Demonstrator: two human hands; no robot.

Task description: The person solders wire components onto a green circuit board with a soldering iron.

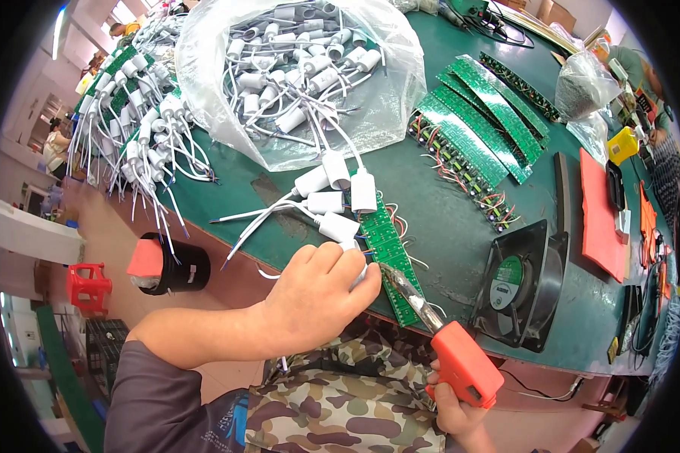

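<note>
A narrow green circuit board lies near the table's front edge, with several white lamp sockets and their white cables along its upper left side. My left hand is closed in a pinch over the board's left edge. A white lamp socket shows partly between its fingers; the rest is hidden. In my right hand is a red-handled soldering gun, held from below. Its metal tip reaches the board right beside my left fingertips.
Behind the board stands a clear plastic bag full of lamp sockets. Boards with sockets attached hang over the left table edge. More green boards lie at the right, near a black fan and red mat. A black bin stands left.
</note>
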